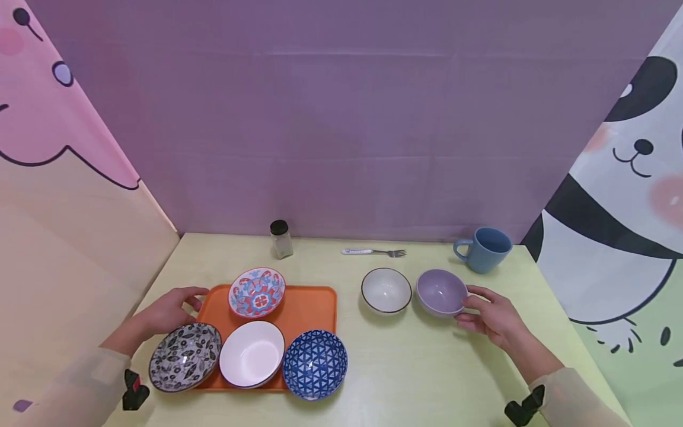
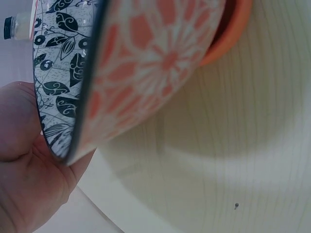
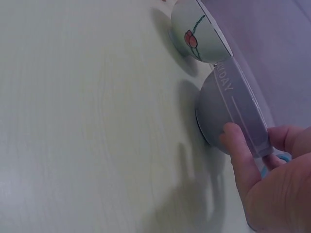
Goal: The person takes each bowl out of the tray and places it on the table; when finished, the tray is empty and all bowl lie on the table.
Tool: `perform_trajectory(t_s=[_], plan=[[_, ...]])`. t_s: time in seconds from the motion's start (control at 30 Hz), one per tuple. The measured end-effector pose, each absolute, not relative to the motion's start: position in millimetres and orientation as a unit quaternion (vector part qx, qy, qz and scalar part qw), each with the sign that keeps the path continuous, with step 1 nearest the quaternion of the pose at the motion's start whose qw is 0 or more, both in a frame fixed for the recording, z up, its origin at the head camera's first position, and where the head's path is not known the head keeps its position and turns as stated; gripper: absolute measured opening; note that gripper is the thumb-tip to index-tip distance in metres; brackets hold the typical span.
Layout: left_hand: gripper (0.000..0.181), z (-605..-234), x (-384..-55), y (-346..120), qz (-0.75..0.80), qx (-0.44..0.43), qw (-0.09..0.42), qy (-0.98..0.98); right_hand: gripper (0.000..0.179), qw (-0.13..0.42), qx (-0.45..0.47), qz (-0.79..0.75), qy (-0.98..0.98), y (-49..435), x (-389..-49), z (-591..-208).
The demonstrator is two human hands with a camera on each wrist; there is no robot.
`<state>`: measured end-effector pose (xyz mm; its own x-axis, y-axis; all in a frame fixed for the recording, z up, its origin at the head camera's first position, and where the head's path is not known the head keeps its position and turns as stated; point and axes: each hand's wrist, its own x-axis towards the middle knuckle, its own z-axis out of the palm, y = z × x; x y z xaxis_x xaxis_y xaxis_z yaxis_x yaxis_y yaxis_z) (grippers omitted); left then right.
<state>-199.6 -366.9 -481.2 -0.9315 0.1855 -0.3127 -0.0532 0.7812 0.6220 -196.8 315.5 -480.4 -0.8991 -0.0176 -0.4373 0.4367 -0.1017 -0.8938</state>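
On the right, my right hand (image 1: 493, 317) pinches the rim side of a purple bowl (image 1: 441, 292), thumb at the rim and a finger along the outer wall (image 3: 221, 109). A white bowl with a dark rim (image 1: 386, 290) stands just left of it; a flower decorates its outside (image 3: 194, 36). My left hand (image 1: 171, 311) is at the left edge of the orange tray (image 1: 312, 302), fingers loosely extended. Close in front of that hand is a black-and-white leaf-patterned bowl (image 1: 185, 357), reddish outside, overlapping the tray's corner and partly covering the hand in the left wrist view.
The tray area also has a red-and-blue floral bowl (image 1: 257, 292), a plain white bowl (image 1: 252, 354) and a blue patterned bowl (image 1: 315, 364) overlapping its front right corner. Along the back are a black-lidded jar (image 1: 281, 239), a fork (image 1: 373, 252) and a blue mug (image 1: 484, 250).
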Motion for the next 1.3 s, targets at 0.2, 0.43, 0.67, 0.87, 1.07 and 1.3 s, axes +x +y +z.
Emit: perform_trajectory(t_s=[0.2,0.43,0.67,0.87,1.07,1.3], plan=[[0.072,-485.8,-198.2,-373.6,0.358,0.024,0.196,0.912,0.068,0.166,0.152,-0.726,0.650,318.3,-196.5,-481.7],[0.067,-488.5,-196.7,-380.6,0.398,0.019,0.206,0.894,0.070,0.180,0.140,-0.731,0.643,323.6,-196.0,-482.8],[0.063,-487.1,-201.2,-379.7,0.422,-0.017,0.229,0.877,0.069,0.190,0.137,-0.700,0.675,326.8,-197.4,-475.4],[0.062,-486.3,-203.4,-380.5,0.438,-0.027,0.236,0.867,0.069,0.187,0.104,-0.628,0.748,328.3,-200.0,-468.0],[0.060,-488.8,-202.9,-380.6,0.439,-0.037,0.233,0.867,0.063,0.159,0.051,-0.529,0.832,328.9,-205.1,-455.7],[0.058,-489.9,-202.7,-382.6,0.437,-0.044,0.227,0.869,0.056,0.115,0.019,-0.477,0.871,320.1,-216.8,-426.5]])
